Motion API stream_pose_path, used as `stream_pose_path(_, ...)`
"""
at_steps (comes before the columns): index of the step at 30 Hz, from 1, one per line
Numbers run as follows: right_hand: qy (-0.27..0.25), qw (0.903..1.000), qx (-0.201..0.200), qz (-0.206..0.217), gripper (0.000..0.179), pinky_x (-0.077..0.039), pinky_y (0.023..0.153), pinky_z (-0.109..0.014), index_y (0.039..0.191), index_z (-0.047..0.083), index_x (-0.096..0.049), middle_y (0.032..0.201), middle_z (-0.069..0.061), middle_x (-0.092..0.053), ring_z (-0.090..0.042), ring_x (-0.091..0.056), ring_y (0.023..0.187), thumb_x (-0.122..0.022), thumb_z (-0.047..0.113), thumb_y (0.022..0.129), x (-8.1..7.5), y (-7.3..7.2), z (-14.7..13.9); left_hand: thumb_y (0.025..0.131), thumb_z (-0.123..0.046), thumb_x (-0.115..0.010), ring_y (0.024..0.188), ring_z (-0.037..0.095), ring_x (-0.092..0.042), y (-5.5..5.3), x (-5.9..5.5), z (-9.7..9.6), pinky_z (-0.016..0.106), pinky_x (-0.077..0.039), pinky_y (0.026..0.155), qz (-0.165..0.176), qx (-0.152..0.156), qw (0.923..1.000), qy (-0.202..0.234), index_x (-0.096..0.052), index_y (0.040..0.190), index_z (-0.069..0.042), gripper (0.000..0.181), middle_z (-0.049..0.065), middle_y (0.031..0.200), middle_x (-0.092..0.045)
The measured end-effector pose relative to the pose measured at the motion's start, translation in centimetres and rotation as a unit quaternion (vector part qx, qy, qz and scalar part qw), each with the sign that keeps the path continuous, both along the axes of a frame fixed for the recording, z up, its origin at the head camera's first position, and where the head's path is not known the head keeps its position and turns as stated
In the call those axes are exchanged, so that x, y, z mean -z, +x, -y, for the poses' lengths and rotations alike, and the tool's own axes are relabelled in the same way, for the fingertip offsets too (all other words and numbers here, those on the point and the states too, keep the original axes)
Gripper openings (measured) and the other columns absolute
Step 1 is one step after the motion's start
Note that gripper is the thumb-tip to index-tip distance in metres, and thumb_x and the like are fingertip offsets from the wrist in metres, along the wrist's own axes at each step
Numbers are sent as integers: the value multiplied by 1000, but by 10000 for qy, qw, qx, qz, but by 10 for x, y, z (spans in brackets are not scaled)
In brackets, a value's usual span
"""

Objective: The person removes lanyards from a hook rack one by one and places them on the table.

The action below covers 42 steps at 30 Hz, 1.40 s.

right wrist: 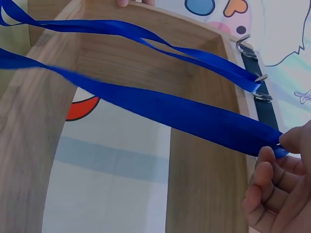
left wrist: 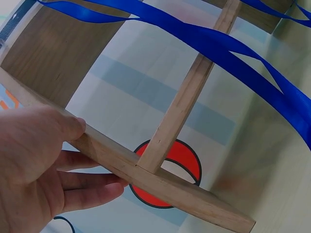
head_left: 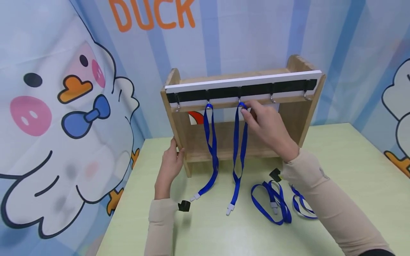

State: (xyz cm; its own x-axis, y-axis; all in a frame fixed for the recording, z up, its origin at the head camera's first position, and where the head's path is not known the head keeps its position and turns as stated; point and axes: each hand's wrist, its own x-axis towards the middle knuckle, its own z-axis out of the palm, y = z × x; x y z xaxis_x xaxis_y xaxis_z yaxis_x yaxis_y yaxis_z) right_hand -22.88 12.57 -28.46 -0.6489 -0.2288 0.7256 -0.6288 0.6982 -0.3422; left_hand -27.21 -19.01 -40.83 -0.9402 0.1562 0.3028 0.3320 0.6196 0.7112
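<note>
My right hand (head_left: 270,124) pinches the top loop of a blue lanyard (head_left: 236,142) between thumb and fingertips, right at the middle hook of a black hook strip (head_left: 224,93). The lanyard hangs down, its white clip (head_left: 230,209) lowest. Another blue lanyard (head_left: 214,149) hangs from the hook to its left. My left hand (head_left: 169,165) grips the left side board of the wooden shelf (head_left: 175,117); the left wrist view has the thumb (left wrist: 73,127) on one face and fingers behind the board.
Two more blue lanyards (head_left: 285,213) lie on the pale green table (head_left: 205,234), the farther right one partly covered by the right sleeve. Bare hooks (head_left: 273,99) remain at the strip's ends and right half. Cartoon duck cloth (head_left: 179,49) stands behind and left.
</note>
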Motion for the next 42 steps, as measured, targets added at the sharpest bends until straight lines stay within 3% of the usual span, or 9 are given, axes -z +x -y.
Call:
stream_pose_path(10, 207, 9995, -255, -19, 14, -34, 47, -28, 108, -1, -64, 61, -1, -49, -13, -41, 51, -61, 11, 102, 0, 16, 5, 109, -17, -45, 130, 42, -53, 1, 1, 0, 52, -53, 97, -16, -3, 10000, -52, -17, 160, -4, 59, 26, 154, -40)
stream_pose_path(20, 495, 9971, -559, 158, 13, -47, 53, -27, 107, 2, -66, 74, -1, -61, -12, -51, 60, -69, 10, 97, -3, 53, 20, 109, -17, -46, 127, 42, -56, 2, 2, -1, 51, -55, 95, -92, 27, 10000, -30, -18, 159, -4, 59, 27, 152, -42)
stream_pose_path(27, 633, 9938, -799, 434, 14, -50, 56, -26, 107, 3, -68, 79, 0, -66, -10, -54, 63, -72, 10, 95, 0, 76, 27, 109, -17, -46, 130, 41, -54, 1, 1, -1, 52, -53, 97, -89, 21, 10000, 8, -18, 159, -3, 59, 26, 154, -41)
stream_pose_path(42, 736, 9840, -1213, 1073, 13, -50, 56, -22, 106, 8, -69, 78, 7, -62, -4, -52, 64, -73, 14, 95, 18, 105, 33, 109, -16, -47, 126, 43, -56, -1, 0, -1, 52, -54, 95, -132, -19, 9999, -69, -20, 158, -2, 58, 28, 151, -44)
